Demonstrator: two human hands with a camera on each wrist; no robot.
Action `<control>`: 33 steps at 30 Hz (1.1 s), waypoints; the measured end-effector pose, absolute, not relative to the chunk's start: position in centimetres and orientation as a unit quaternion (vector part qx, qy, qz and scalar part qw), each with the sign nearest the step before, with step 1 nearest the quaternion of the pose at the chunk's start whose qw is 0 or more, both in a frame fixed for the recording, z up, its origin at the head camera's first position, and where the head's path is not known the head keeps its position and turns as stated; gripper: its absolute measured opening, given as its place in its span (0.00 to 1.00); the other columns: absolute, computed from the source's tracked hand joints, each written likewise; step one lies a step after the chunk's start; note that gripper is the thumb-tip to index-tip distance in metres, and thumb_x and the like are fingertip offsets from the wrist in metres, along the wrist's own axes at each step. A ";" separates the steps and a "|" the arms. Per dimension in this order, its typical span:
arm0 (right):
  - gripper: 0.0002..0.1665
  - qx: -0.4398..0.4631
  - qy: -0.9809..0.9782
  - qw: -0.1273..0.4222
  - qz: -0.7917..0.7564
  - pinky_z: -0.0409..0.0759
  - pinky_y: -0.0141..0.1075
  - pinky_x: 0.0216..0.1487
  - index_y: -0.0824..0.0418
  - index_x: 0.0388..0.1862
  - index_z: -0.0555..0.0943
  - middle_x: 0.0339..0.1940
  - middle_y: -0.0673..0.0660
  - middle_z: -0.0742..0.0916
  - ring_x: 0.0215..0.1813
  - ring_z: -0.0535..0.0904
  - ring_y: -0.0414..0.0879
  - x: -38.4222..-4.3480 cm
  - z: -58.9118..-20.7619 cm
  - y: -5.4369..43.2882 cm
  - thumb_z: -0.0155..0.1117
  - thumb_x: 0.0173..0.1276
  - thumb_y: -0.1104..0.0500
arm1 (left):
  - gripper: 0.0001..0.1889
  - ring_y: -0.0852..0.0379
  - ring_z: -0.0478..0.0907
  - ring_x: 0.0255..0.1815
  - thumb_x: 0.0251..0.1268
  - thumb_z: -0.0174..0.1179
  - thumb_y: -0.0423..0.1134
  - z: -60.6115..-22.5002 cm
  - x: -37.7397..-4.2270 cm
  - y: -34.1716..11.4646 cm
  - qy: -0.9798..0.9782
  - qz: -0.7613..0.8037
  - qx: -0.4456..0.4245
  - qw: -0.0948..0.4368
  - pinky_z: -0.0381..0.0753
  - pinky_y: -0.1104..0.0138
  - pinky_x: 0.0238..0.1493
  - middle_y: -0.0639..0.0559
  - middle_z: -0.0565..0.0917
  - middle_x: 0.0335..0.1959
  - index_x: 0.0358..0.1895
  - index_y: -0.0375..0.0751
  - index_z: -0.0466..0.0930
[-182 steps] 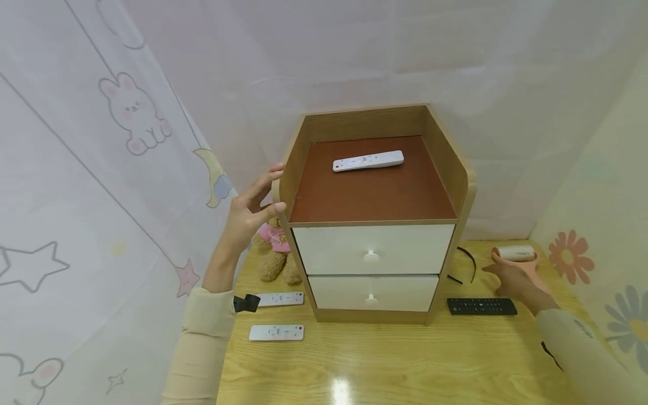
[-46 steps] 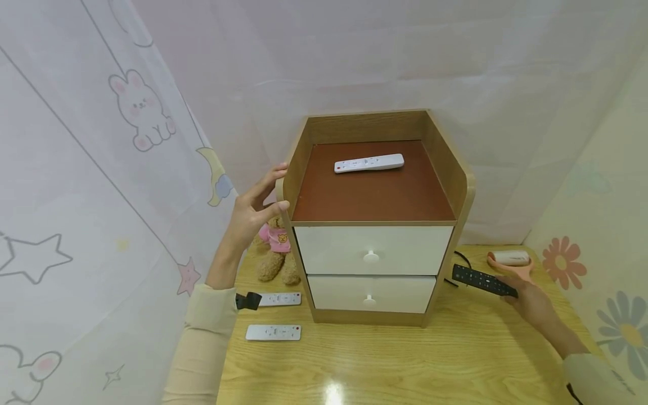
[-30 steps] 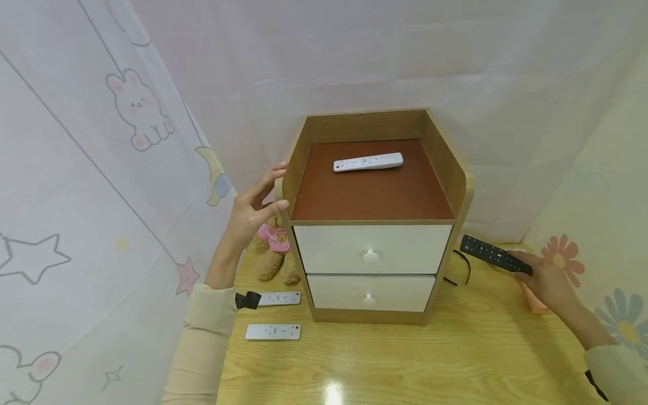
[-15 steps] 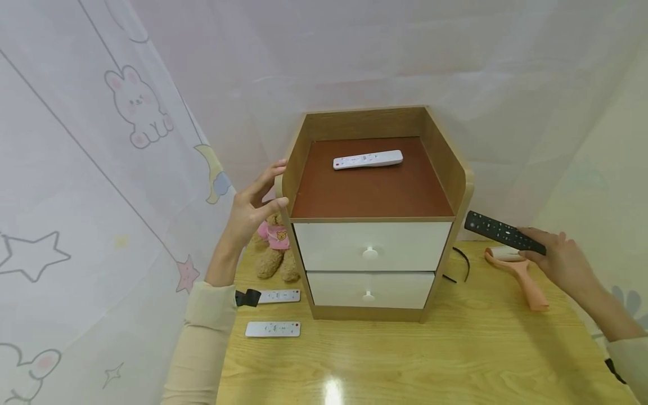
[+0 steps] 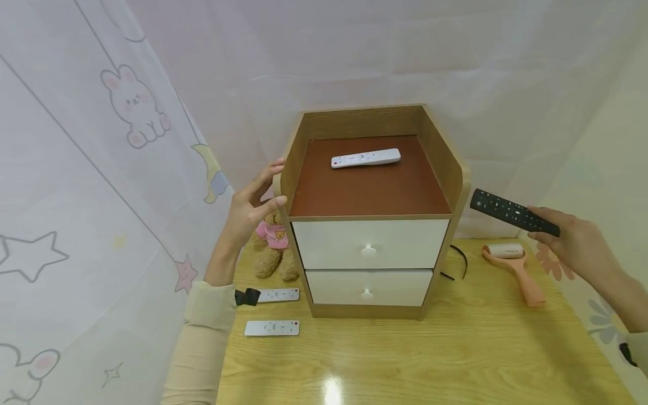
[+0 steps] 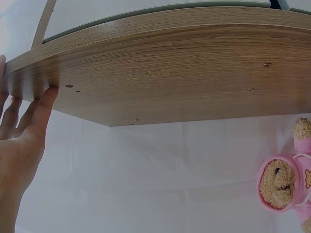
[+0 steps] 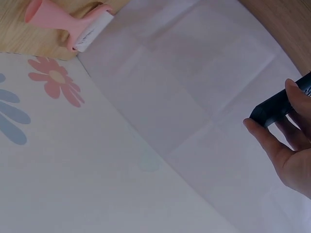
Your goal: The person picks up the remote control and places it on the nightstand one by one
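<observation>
My right hand [image 5: 582, 247] grips a black remote control [image 5: 513, 214] by one end, in the air to the right of the small drawer cabinet [image 5: 369, 244]. The right wrist view catches only the near end of this remote [image 7: 272, 109], between thumb and fingers. My left hand [image 5: 246, 211] rests its outstretched fingers and thumb against the cabinet's left side panel. In the left wrist view, fingertips [image 6: 47, 97] touch the panel's outer face. On the brown top shelf lies a white remote [image 5: 365, 158]. Both white drawers are closed.
Two more white remotes, a rear one [image 5: 278, 295] and a front one [image 5: 272, 328], lie left of the cabinet. Behind them sits a teddy bear [image 5: 273, 247] in pink. Right of the cabinet are a black headband [image 5: 462, 261] and an orange lint roller [image 5: 526, 284].
My right hand moved from near the lint roller to the black remote, took it off the table and lifted it up and right. My left hand stayed at the cabinet's side.
</observation>
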State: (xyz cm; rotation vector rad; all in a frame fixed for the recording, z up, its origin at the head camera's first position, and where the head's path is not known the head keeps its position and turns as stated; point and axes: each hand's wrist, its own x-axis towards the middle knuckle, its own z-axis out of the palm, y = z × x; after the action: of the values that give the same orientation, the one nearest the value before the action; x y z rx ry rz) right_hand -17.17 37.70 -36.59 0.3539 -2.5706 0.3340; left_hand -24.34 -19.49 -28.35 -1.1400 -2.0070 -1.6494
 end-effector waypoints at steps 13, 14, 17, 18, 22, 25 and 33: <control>0.32 0.113 -0.959 0.247 0.086 0.64 0.37 0.19 0.73 0.59 0.74 0.44 0.80 0.81 0.15 0.68 0.48 -17.7 -32.1 37.6 0.72 0.54 0.70 | 0.27 0.48 0.57 0.74 0.60 0.55 0.15 -28.4 -24.4 -19.4 -0.697 -0.573 -0.403 0.152 0.56 0.58 0.74 0.40 0.64 0.72 0.65 0.25 0.66; 0.32 0.114 -0.958 0.251 0.082 0.63 0.37 0.19 0.73 0.59 0.74 0.44 0.80 0.81 0.14 0.67 0.48 -17.7 -31.7 37.7 0.72 0.54 0.70 | 0.27 0.49 0.57 0.74 0.61 0.55 0.16 -28.4 -24.4 -19.4 -0.699 -0.572 -0.401 0.151 0.58 0.59 0.73 0.40 0.64 0.72 0.65 0.26 0.66; 0.33 0.119 -0.954 0.264 0.072 0.64 0.39 0.19 0.73 0.59 0.74 0.45 0.80 0.80 0.14 0.68 0.48 -17.8 -30.7 37.6 0.72 0.53 0.71 | 0.27 0.49 0.57 0.74 0.61 0.56 0.17 -28.3 -24.3 -19.5 -0.704 -0.570 -0.395 0.149 0.62 0.60 0.71 0.42 0.64 0.72 0.65 0.26 0.66; 0.33 0.120 -0.954 0.266 0.072 0.65 0.40 0.20 0.72 0.59 0.74 0.46 0.81 0.80 0.14 0.67 0.49 -17.9 -30.4 37.6 0.72 0.53 0.72 | 0.27 0.49 0.57 0.74 0.61 0.56 0.17 -28.3 -24.3 -19.5 -0.705 -0.569 -0.395 0.149 0.63 0.60 0.70 0.42 0.64 0.72 0.65 0.26 0.66; 0.32 0.119 -0.953 0.271 0.068 0.64 0.40 0.19 0.72 0.59 0.74 0.44 0.81 0.80 0.15 0.67 0.50 -18.1 -29.0 37.4 0.71 0.54 0.72 | 0.27 0.48 0.57 0.74 0.60 0.55 0.15 -28.2 -24.5 -19.5 -0.702 -0.567 -0.402 0.156 0.57 0.58 0.73 0.39 0.64 0.72 0.64 0.25 0.66; 0.32 0.121 -0.952 0.275 0.064 0.62 0.38 0.18 0.72 0.59 0.74 0.42 0.82 0.80 0.14 0.68 0.51 -18.3 -28.1 37.2 0.72 0.53 0.72 | 0.27 0.49 0.56 0.74 0.60 0.55 0.15 -28.1 -24.5 -19.5 -0.701 -0.566 -0.404 0.159 0.55 0.58 0.74 0.39 0.64 0.72 0.64 0.24 0.66; 0.31 0.111 -0.953 0.276 0.058 0.58 0.36 0.15 0.72 0.59 0.75 0.40 0.82 0.80 0.12 0.64 0.49 -18.7 -25.9 36.6 0.72 0.54 0.72 | 0.27 0.48 0.57 0.74 0.59 0.55 0.14 -28.2 -24.4 -19.4 -0.701 -0.562 -0.408 0.161 0.55 0.57 0.74 0.38 0.64 0.71 0.64 0.23 0.66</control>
State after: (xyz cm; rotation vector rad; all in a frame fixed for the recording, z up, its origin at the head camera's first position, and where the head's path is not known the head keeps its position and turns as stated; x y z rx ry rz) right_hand -18.65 36.55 -25.93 0.2972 -2.5604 0.1549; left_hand -24.42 -19.39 -28.18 -1.1643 -2.0026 -1.6054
